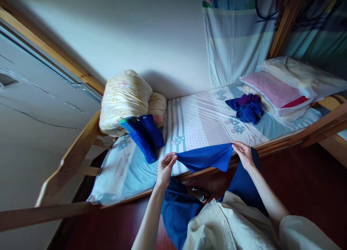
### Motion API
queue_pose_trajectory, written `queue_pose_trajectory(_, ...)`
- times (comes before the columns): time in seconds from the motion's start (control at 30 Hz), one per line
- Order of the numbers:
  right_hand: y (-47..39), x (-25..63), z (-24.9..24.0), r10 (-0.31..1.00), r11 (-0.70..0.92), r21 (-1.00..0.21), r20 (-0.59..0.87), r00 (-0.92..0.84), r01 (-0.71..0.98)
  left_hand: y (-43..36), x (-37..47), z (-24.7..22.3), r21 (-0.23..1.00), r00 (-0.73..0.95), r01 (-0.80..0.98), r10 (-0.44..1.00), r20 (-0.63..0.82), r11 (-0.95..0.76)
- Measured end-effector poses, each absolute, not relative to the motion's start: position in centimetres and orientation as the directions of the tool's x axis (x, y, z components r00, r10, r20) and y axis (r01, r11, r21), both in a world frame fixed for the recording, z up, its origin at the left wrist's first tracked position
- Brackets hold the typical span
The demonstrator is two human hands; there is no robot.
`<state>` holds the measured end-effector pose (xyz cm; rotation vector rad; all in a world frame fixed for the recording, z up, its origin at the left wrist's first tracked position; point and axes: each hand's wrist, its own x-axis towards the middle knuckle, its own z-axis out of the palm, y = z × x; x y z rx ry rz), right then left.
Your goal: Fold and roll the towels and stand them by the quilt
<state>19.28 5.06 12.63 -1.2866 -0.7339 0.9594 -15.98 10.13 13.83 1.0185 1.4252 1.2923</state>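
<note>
A blue cloth (206, 156) is stretched between my two hands above the front edge of the bed. My left hand (166, 167) pinches its left corner, and my right hand (243, 154) pinches the right corner. The lower part of the cloth hangs loose. To the left on the mattress lie two rolled or folded blue cloths (141, 138), leaning against a cream bundle of bedding. A crumpled heap of blue and purple cloth (248, 108) rests farther right, near the pillows.
The bed (193, 127) has a patterned sheet and a wooden frame. A puffy folded quilt (126, 98) stands at its left end. A pink pillow (273, 89) and other bedding are at the right. A curtain (230, 44) hangs behind, beside a wooden post (284, 26).
</note>
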Motion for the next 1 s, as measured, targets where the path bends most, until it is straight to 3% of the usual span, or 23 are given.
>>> queue_pose_trajectory(0.33, 5.6, 19.7, 14.4, 0.917, 0.021, -0.990, -0.035, 0.398, -0.136, 10.2, -16.4, 14.5, 0.998, -0.320, 0.032, 0.946, -0.047, 0.060)
queue_pose_trajectory(0.77, 7.2, 21.8, 15.6, 0.959, -0.038, -0.988, -0.078, 0.273, -0.149, 10.7, -17.7, 16.8, 0.986, -0.180, 0.126, 0.980, -0.082, 0.106)
queue_pose_trajectory(1.0, 14.5, 21.3, 16.2, 0.966, -0.101, -0.985, -0.131, 0.223, -0.139, 17.4, -17.2, 16.4, 0.979, -0.118, 0.185, 0.991, -0.069, 0.090)
